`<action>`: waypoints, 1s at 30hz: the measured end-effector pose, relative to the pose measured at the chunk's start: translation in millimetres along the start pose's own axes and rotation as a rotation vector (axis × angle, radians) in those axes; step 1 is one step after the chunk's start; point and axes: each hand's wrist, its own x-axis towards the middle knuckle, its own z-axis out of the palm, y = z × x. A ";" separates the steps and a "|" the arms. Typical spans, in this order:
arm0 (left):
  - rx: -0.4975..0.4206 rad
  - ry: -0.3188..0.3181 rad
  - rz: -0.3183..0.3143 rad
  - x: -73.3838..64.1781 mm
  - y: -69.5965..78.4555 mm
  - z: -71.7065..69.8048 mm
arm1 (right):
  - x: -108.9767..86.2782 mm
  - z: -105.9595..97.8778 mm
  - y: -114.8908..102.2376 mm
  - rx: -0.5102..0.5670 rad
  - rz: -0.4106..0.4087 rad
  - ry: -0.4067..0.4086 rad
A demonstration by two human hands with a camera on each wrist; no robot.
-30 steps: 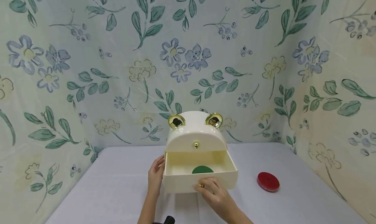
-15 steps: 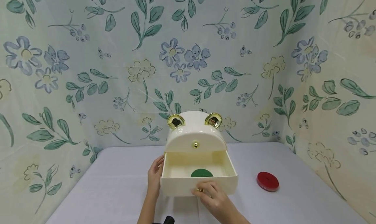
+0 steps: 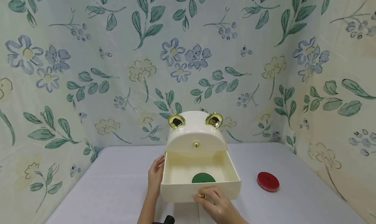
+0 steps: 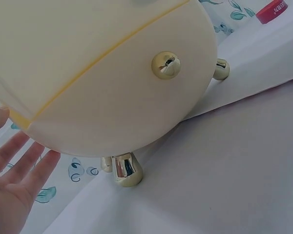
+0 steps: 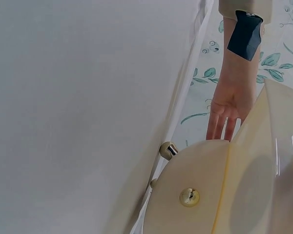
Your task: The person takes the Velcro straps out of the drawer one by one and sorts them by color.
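"What does the right hand (image 3: 215,204) have?"

"Its thumb and fingers pinch the small gold knob (image 3: 201,196) on the front of a cream drawer (image 3: 175,193). The drawer stands well out of the white box (image 3: 182,144), which is straight beyond the pinch."

"And the left hand (image 3: 155,175)?"

"To the left of the pinch and a bit farther off, beside the box. In the left wrist view its fingers are spread and fairly straight, the tips at the box's edge. Whether they press hard, I can't tell."

"Is anything in the drawer?"

"A flat green disc (image 3: 203,177), just behind the front wall that the right hand holds by its knob. That wall hides the disc's near part."

"What else is on the box?"

"Above and beyond the pinch, another gold knob (image 3: 196,144) on the rounded top, then two gold eyes (image 3: 214,120). Lower than the pinched drawer, the left wrist view shows a rounded front with its own ball knob (image 4: 166,65) and shiny feet (image 4: 127,168) underneath."

"Anything to the side?"

"A round red thing (image 3: 268,182), right of the grip and well apart from it, lying on the white table (image 3: 282,207). Far behind the box is a leafy, flowered wall (image 3: 117,57)."
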 end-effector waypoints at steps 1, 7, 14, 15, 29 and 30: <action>0.000 -0.002 -0.002 0.2 0.1 0.0 | 0.4 -0.8 -0.8 0.003 0.012 -0.009; -0.006 -0.016 -0.007 -2.1 1.0 0.4 | -5.7 -0.9 -6.1 0.019 0.090 -0.066; -0.014 -0.021 0.008 -3.3 1.6 0.0 | -6.2 -0.9 -6.5 0.010 0.099 -0.078; -0.010 -0.019 0.010 -3.3 1.6 0.3 | -5.4 -1.1 -5.9 0.000 0.087 -0.075; -0.018 -0.020 -0.019 -1.4 -0.4 1.1 | 12.8 -18.7 5.6 0.093 0.042 -0.127; -0.020 -0.022 -0.019 -1.3 -0.3 1.2 | 15.0 -20.5 7.5 0.108 0.049 -0.128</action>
